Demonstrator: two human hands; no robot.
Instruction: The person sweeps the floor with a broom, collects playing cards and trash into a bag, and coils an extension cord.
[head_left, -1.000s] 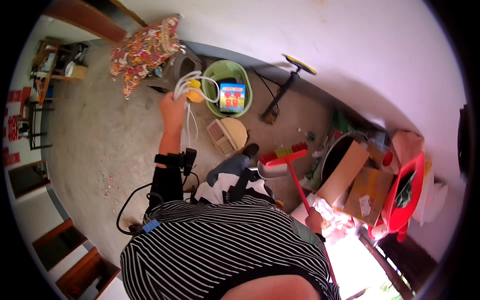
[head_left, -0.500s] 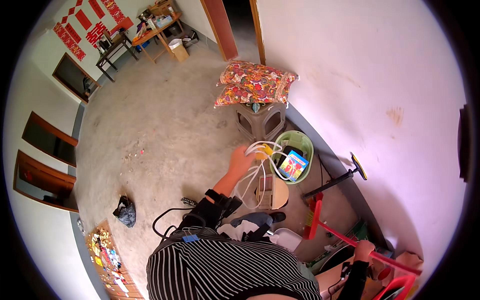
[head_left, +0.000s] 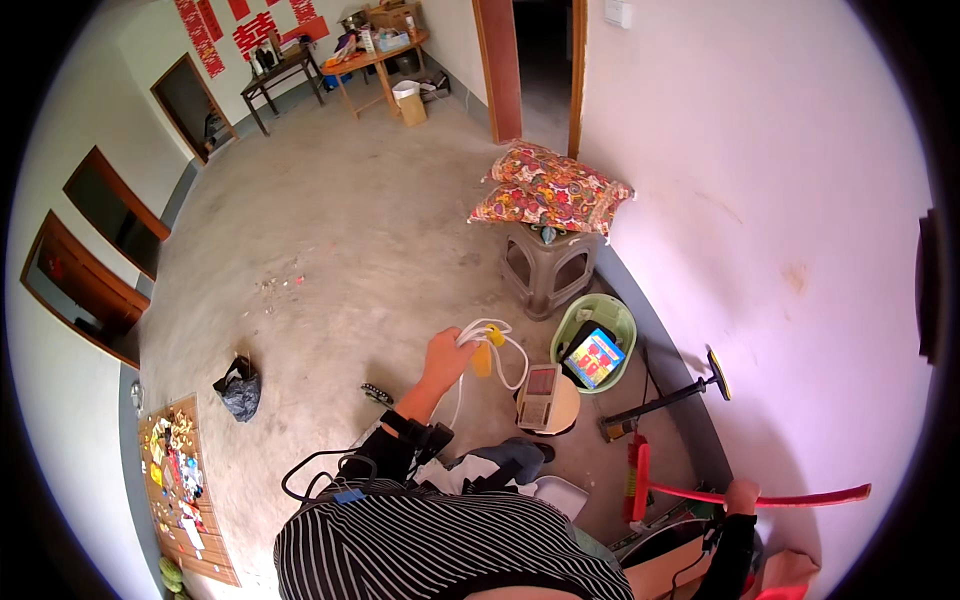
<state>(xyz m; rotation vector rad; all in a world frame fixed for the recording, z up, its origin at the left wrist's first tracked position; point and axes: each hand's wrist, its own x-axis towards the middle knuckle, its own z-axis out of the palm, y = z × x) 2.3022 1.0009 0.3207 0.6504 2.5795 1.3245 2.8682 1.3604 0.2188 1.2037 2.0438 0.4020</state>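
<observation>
Loops of white cable (head_left: 522, 372) with yellow pieces on them hang from my left hand (head_left: 446, 358), which is closed around the bundle. One strand trails down past my wrist. My right hand (head_left: 742, 496) grips the red handle of a broom (head_left: 810, 499) close to the wall. The broom's red head with yellowish bristles is turned to the left. Past the cable, a small pale case with clear panels (head_left: 540, 392) lies on a round-topped stool (head_left: 566, 408). A green basin (head_left: 628, 328) beside it holds a dark item and a blue picture box (head_left: 594, 356).
Floral cushions (head_left: 552, 188) rest on a brown plastic stool (head_left: 545, 275) by the wall. A black-handled tool (head_left: 660, 402) leans near the basin. At the left are a black plastic bag (head_left: 238, 390) and a mat (head_left: 205, 535) strewn with small things. Tables (head_left: 375, 62) stand far back.
The broom has swung from slanting to nearly level. My left hand and the cable loops have moved left and down in view, away from the basin. The whole view has shifted.
</observation>
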